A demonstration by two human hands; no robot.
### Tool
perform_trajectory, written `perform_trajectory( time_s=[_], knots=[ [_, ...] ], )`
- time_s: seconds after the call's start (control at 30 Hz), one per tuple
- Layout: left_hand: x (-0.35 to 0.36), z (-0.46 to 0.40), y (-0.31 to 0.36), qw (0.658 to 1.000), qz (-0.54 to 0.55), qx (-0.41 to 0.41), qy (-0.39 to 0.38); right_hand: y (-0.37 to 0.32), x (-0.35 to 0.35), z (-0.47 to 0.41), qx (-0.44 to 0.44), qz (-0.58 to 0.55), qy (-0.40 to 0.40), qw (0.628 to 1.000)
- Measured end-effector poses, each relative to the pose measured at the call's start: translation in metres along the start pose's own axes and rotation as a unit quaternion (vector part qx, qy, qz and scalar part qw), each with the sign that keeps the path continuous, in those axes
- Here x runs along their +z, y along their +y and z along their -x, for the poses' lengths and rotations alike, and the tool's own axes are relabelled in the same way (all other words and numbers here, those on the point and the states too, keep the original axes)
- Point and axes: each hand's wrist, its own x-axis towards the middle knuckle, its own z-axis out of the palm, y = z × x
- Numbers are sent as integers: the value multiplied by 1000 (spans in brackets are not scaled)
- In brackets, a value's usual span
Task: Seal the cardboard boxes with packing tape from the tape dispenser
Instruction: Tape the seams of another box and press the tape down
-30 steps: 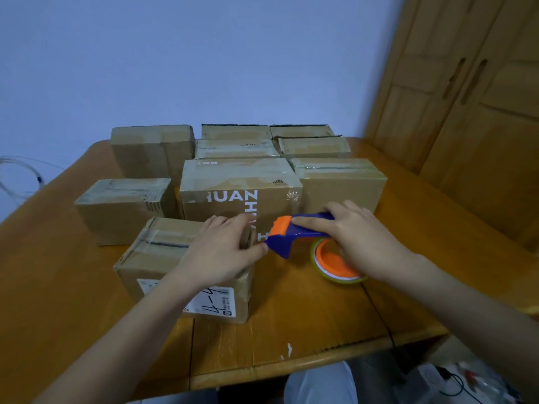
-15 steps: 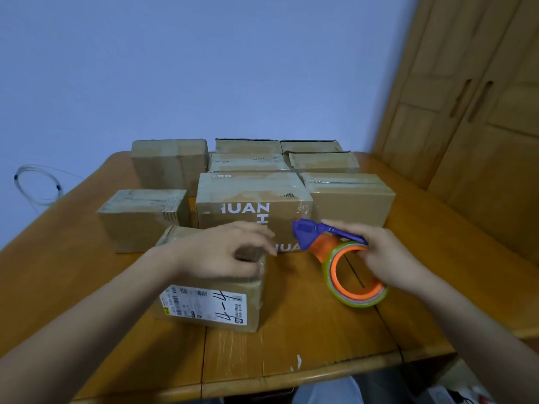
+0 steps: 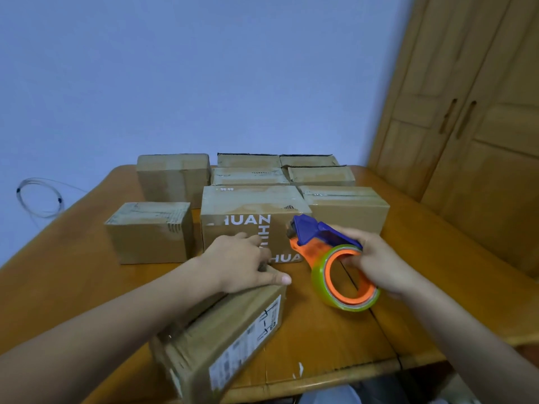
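The cardboard box (image 3: 224, 339) being handled lies at the near left of the wooden counter (image 3: 320, 345), turned askew, its labelled side facing front-right and one corner reaching the counter's front edge. The left hand (image 3: 242, 265) rests on its far top edge, fingers spread flat, thumb pointing right. The right hand (image 3: 382, 266) grips the tape dispenser (image 3: 329, 258) by its blue handle, held above the counter just right of the box, the roll of tape (image 3: 344, 278) hanging below. Behind stands the printed "HUAN" box (image 3: 250, 220), with more boxes (image 3: 344, 205) ranked toward the wall. Bare counter lies open right of the dispenser, toward the wooden wardrobe (image 3: 466, 126).
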Motion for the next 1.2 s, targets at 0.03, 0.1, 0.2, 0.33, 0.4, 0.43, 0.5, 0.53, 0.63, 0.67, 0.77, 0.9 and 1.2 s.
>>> perform_trajectory(
  time_s=[0.03, 0.1, 0.2, 0.33, 0.4, 0.43, 0.5, 0.53, 0.63, 0.67, 0.77, 0.9, 1.2],
  knots=[
    [3, 1, 1, 1000, 13, -21, 16, -1, 0, 0, 0, 2, 0, 1000],
    [8, 4, 2, 997, 30, -58, 42, -3, 0, 0, -3, 5, 1, 1000],
    [8, 8, -1, 990, 67, -118, 36, -4, 0, -1, -7, 13, -1, 1000],
    [3, 17, -18, 964, 201, -103, 139, -8, 2, -3, -13, 20, -5, 1000],
    [-4, 26, -20, 906, 365, -84, 197, -10, 4, -4, -17, 20, -12, 1000],
    [-8, 30, -18, 871, 438, -80, 206, -11, 5, -4, -20, 19, -15, 1000],
    [-14, 36, -12, 804, 560, -88, 181, -15, 8, -5, -36, 19, -17, 999],
    [-16, 38, -10, 764, 621, -96, 146, -17, 9, -5, -50, 20, -16, 998],
    [-20, 39, -6, 609, 786, -106, 19, -25, 15, -4, -94, 17, 5, 995],
    [-21, 40, -4, 550, 829, -105, -13, -26, 18, -3, -113, 25, 19, 993],
    [-26, 43, 5, 385, 919, -78, -41, -25, 26, -1, -181, 75, 66, 978],
    [-32, 45, 18, 327, 944, -37, -22, -21, 36, 1, -241, 158, 132, 948],
    [-38, 50, 12, 281, 959, 13, -30, -17, 31, -8, -319, 303, 160, 884]
  ],
)
